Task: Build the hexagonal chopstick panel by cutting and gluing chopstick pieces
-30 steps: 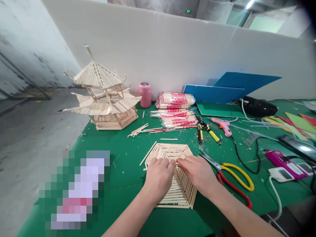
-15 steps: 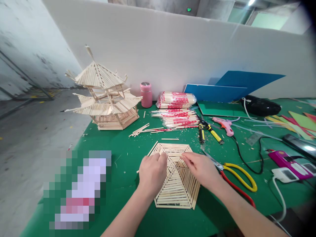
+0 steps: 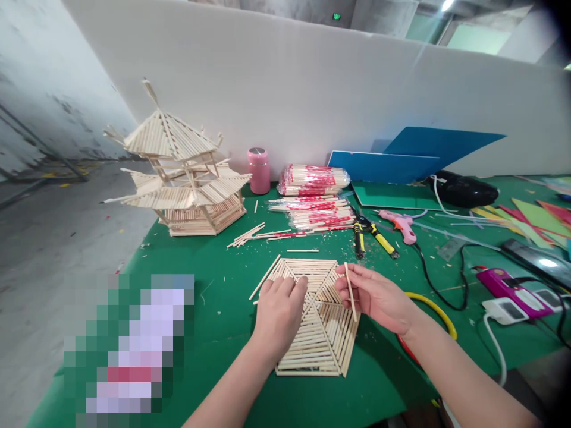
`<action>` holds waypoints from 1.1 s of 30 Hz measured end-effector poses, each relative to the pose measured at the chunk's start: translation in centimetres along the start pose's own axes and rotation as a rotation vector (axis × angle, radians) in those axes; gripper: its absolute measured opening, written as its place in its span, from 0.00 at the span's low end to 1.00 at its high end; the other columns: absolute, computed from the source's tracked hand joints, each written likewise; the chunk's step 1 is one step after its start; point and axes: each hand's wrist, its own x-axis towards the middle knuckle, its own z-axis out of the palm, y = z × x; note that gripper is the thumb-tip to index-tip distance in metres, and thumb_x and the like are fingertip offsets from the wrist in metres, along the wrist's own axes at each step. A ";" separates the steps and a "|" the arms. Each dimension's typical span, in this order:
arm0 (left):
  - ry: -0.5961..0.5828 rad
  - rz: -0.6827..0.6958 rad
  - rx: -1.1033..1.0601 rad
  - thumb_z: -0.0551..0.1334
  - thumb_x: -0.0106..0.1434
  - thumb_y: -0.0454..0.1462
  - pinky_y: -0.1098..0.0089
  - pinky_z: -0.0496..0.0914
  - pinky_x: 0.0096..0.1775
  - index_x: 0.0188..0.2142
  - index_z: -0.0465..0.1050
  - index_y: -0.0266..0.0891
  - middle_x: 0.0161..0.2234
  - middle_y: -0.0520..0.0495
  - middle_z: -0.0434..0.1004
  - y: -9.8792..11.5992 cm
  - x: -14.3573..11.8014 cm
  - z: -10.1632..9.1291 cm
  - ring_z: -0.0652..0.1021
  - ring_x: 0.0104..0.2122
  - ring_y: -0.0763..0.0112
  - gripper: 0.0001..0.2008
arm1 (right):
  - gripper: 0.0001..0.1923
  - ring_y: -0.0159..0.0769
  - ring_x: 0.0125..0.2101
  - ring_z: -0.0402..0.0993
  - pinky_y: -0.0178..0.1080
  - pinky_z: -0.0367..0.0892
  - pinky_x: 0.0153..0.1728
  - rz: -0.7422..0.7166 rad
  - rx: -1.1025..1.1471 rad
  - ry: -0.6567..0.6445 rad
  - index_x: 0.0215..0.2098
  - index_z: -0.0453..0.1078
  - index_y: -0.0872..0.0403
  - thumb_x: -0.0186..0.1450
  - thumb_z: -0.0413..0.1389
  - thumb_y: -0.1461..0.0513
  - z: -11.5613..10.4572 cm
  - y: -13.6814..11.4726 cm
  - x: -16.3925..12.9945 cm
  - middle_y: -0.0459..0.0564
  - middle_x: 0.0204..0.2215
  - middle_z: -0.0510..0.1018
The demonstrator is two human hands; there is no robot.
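A hexagonal panel of wooden sticks lies flat on the green table, its sticks set in wedges round a centre. My left hand rests over the panel's left side with fingers curled down and bunched; what is under the fingertips is hidden. Upright above the panel's right edge is a short wooden stick, pinched in my right hand. A loose stick lies along the panel's upper left edge. Partly behind my right forearm are the red-and-yellow handles of a cutting tool.
A stick-built pagoda stands at back left beside a pink flask. Bundled chopsticks, yellow-handled pliers, a pink glue gun and its cord lie behind the panel. A power strip is at right.
My right hand has moved from the panel's centre to the right and turned, lifting a short stick into plain view. My left hand stays on the panel. The view has shifted slightly.
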 end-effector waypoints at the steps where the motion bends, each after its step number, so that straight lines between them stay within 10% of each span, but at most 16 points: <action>1: -0.008 0.011 0.003 0.49 0.61 0.31 0.68 0.56 0.30 0.42 0.67 0.38 0.26 0.48 0.70 0.0 0.0 0.0 0.68 0.28 0.68 0.12 | 0.08 0.27 0.27 0.69 0.33 0.63 0.31 -0.005 0.008 0.006 0.36 0.66 0.52 0.59 0.55 0.59 0.0 0.0 0.1 0.45 0.29 0.73; 22: -0.101 0.262 0.095 0.53 0.56 0.29 0.62 0.59 0.34 0.43 0.64 0.37 0.28 0.47 0.66 0.8 -3.0 -2.1 0.66 0.29 0.66 0.14 | 0.13 0.24 0.21 0.60 0.30 0.55 0.21 -0.332 -0.381 0.075 0.34 0.66 0.54 0.54 0.56 0.55 4.0 0.4 5.1 0.40 0.22 0.67; 33: -0.136 -0.039 0.129 0.47 0.63 0.32 0.69 0.60 0.29 0.41 0.67 0.37 0.27 0.48 0.67 -3.2 -6.1 -3.5 0.68 0.27 0.69 0.12 | 0.07 0.29 0.30 0.68 0.34 0.63 0.32 -0.353 -0.577 -0.162 0.33 0.72 0.52 0.55 0.56 0.61 7.0 1.9 4.7 0.46 0.31 0.75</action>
